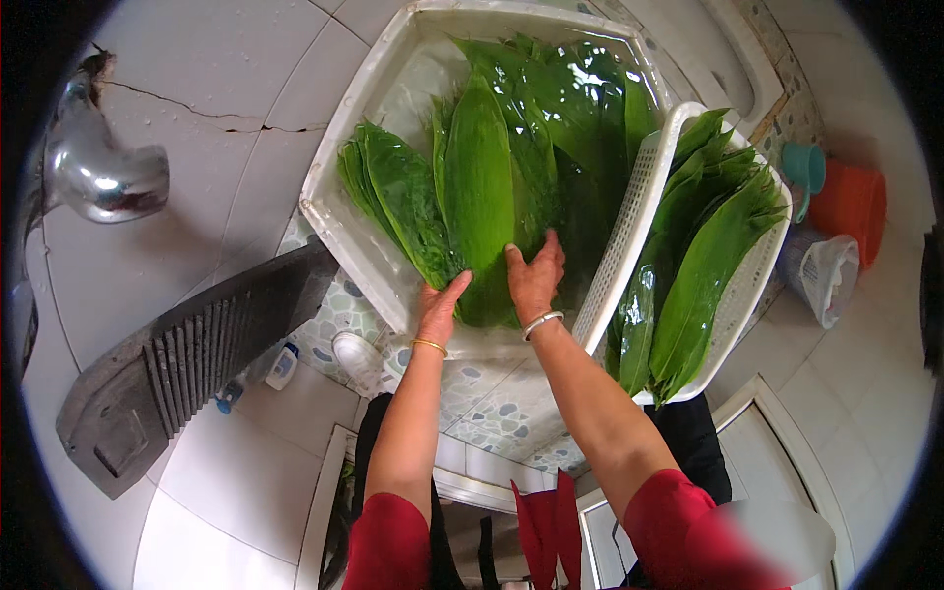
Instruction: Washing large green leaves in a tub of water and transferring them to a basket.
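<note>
Long, broad bamboo leaves [479, 187] lie in water in a white basin [334, 157]. With its thumb on top, my left hand [438, 307] is closed on the lower ends of a bundle of leaves [398, 187]; its fingers are hidden beneath. My right hand [536, 280] is in the basin at the lower right edge of the middle leaves, its thumb against them and its fingers curled, partly hidden. More dark leaves [580, 108] spread under the water at the far right of the basin. Both wrists wear bracelets.
A white perforated basket [629, 211] of wet leaves [703, 265] leans against the basin's right side. At left are a metal faucet [113, 172] and a dark ridged washboard [197, 364]. An orange bucket [848, 211] and a teal cup [804, 167] stand at right.
</note>
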Motion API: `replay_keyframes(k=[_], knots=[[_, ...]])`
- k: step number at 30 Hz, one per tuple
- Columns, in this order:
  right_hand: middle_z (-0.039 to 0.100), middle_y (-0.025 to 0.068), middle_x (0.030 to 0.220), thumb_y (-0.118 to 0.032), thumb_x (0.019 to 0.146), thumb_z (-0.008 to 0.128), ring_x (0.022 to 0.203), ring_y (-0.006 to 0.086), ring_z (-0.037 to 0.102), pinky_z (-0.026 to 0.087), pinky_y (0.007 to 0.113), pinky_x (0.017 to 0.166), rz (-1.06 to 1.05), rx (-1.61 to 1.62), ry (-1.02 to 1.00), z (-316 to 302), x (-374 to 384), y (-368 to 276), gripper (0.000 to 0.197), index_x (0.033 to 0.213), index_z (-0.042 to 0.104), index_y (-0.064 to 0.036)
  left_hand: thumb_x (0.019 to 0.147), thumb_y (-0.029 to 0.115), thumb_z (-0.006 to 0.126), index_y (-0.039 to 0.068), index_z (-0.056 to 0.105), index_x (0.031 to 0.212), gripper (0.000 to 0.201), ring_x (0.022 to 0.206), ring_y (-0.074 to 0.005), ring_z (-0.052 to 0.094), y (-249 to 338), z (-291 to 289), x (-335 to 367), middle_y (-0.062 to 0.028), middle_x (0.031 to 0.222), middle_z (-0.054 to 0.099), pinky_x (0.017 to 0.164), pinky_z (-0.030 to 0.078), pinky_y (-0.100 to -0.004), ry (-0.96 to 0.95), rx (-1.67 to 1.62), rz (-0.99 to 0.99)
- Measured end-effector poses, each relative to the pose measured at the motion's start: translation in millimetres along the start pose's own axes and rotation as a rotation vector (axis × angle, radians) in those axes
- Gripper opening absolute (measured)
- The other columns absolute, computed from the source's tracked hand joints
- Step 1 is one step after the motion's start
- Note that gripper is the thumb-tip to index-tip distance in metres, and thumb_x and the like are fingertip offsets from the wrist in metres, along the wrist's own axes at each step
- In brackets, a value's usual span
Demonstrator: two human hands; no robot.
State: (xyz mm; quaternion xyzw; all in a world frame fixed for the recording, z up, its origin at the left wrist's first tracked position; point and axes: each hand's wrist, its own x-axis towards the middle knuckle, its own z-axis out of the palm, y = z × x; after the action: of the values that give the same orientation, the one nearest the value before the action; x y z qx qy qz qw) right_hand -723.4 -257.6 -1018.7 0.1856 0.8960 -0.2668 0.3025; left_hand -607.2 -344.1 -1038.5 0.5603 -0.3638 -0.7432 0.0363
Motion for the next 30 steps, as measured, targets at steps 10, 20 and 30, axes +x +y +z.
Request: replay_keyframes(k=[10,20,30], knots=[[0.050,0.0263,0.106,-0.035,0.080,0.055,0.101,0.0413,0.046,0.036,0.042,0.090,-0.228,0.092,0.145,16.3,14.2,7.9,0.055,0.114,0.043,0.0059,0.071,0.016,0.071,0.005,0.043,0.120,0.058,0.102,-0.0146,0.048,16.1,-3.9,12.9,-0.0049,0.111,0.053,0.089,0.038,-0.0297,-0.044,0.067,0.112],[0.045,0.0289,0.117,-0.046,0.078,0.055,0.109,0.0401,0.044,0.033,0.039,0.094,-0.161,0.302,-0.218,16.3,7.5,-0.3,0.072,0.120,0.035,0.0097,0.070,0.006,0.071,0.005,0.045,0.118,0.054,0.098,-0.0127,0.051,20.5,-1.4,13.2,-0.0040,0.109,0.055,0.088,0.040,-0.0271,-0.097,0.075,-0.039],[0.018,0.0289,0.137,-0.066,0.072,0.048,0.131,0.0339,0.015,0.014,0.033,0.106,-0.118,0.043,-0.649,60.2,36.6,24.2,0.098,0.128,0.026,0.0122,0.070,0.010,0.071,0.004,0.051,0.113,0.048,0.096,-0.0140,0.053,-7.7,1.8,34.1,-0.0034,0.106,0.057,0.085,0.041,-0.0283,-0.149,0.033,-0.131]])
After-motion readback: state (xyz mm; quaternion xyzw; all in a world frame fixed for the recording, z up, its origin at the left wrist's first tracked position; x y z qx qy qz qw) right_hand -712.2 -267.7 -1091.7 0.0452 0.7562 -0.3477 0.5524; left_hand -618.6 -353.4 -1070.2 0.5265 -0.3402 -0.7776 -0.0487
